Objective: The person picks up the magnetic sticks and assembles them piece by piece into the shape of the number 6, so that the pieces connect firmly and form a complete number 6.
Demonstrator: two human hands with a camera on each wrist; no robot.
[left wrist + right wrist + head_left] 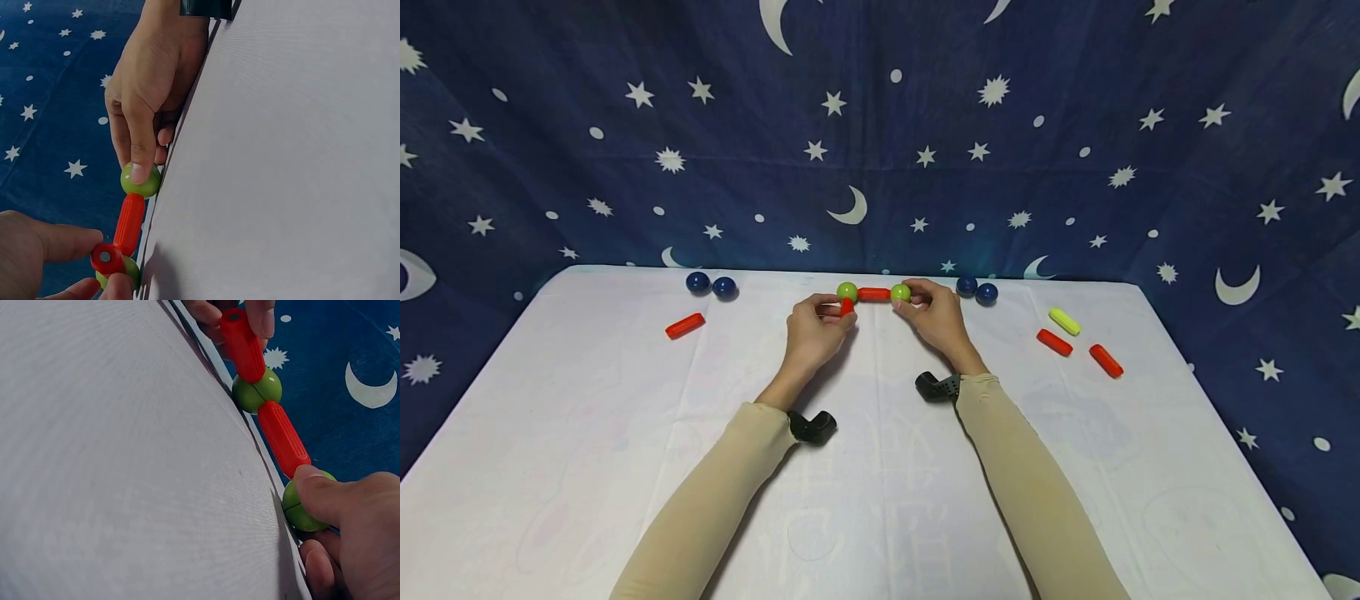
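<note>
A red rod [874, 294] links two green balls near the table's far edge. My left hand [817, 333] pinches a second red rod [244, 347] between thumb and fingers; its inner end meets the left green ball [256, 392], and its free end shows a round grey tip in the left wrist view. My right hand [938, 321] holds the right green ball [140, 180], thumb on one side and fingers on the other. In the right wrist view the right thumb covers part of that ball, where the linking rod joins it.
Two dark blue balls [711, 286] sit left of the hands, with a red rod [685, 326] in front. Two more blue balls [977, 290] lie just right of my right hand. Farther right are a yellow rod [1064, 322] and two red rods [1055, 342]. A starry blue cloth [880, 167] hangs behind.
</note>
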